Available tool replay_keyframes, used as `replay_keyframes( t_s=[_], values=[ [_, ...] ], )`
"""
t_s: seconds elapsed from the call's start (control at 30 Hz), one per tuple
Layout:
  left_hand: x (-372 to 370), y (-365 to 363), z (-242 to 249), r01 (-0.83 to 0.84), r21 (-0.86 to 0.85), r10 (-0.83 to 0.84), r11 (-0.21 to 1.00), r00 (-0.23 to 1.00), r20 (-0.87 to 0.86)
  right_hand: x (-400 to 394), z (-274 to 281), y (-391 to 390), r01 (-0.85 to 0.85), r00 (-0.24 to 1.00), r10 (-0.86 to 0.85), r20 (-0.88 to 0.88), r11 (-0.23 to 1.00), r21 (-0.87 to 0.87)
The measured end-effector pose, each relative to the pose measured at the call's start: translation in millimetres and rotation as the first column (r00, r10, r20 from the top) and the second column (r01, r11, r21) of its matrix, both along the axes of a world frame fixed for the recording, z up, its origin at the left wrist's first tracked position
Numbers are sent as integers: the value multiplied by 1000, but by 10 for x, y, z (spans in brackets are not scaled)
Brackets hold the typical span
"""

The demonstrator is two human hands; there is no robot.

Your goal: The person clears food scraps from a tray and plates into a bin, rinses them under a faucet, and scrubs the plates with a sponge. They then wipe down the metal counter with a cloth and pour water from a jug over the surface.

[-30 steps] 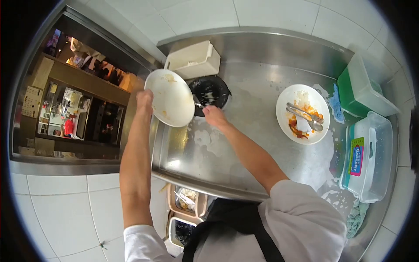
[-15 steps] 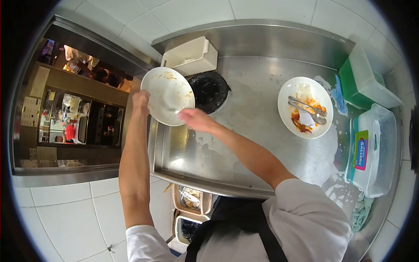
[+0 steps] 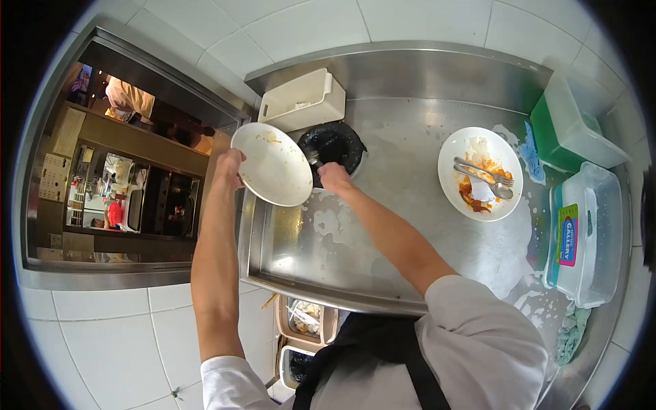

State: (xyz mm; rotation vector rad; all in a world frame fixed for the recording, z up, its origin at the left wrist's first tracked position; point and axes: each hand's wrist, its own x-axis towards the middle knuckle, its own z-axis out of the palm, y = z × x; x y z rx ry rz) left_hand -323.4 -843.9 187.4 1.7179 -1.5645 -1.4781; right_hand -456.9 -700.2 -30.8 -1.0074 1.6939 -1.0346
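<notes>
White, round, smeared plate [image 3: 275, 167] is tilting from the left hand's [image 3: 231, 169] rim grip, leaving its face open beside the right hand [image 3: 335, 178], which is clasping a metal utensil [image 3: 313, 161] over a round, black-lined bin [image 3: 359, 145].

Wet steel surface [image 3: 383, 253], plate of food scraps [image 3: 449, 179] on it, blue cloth [image 3: 529, 156] beside the plate, clear plastic box [image 3: 605, 232] beyond the cloth.

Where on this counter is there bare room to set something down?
Bare counter between the black-lined bin and the plate with cutlery, beyond the right forearm. Crowded: the right end, with green container, blue cloth and clear box.
</notes>
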Motion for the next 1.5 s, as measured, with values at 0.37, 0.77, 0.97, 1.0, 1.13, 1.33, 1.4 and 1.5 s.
replay_keyframes(
  t_s=[0.37, 0.77, 0.97, 1.0, 1.13, 1.33, 1.4, 1.5],
  values=[
    [63, 188, 119, 134, 71, -142, 989, 980, 140, 144, 399, -194, 335, 942, -335, 27, 929, -157],
    [952, 536, -460, 172, 119, -117, 978, 923, -367, 141, 315, 987, 389, 918, -396, -24, 910, -143],
    [779, 1793, -1378, 230, 284, -18, 931, 805, -593, 410, 640, 2507, 579, 560, -344, 754, 813, -59],
    [637, 2027, -1426, 339, 321, -46, 884, 748, -662, 450, 594, 2719, 675, 485, -403, 776, 737, -39],
    [16, 2675, -1584, 737, 318, -208, 596, 524, -826, 704, 852, 3999, 862, 328, -643, 692, 503, 58],
    [-1630, 3030, -2408, 815, 407, -557, 413, 580, -595, 2349, 1583, 5451, 983, -185, -735, 653, -152, 108],
    [-2131, 2908, -2537, 732, 678, -340, 64, 655, -675, 2949, 1636, 5715, 932, -329, -590, 737, -329, 153],
    [-2226, 3154, -2643, 875, 450, -408, 178, 482, -775, 3970, 1704, 6128, 746, -571, -481, 666, -642, 176]
  ],
)
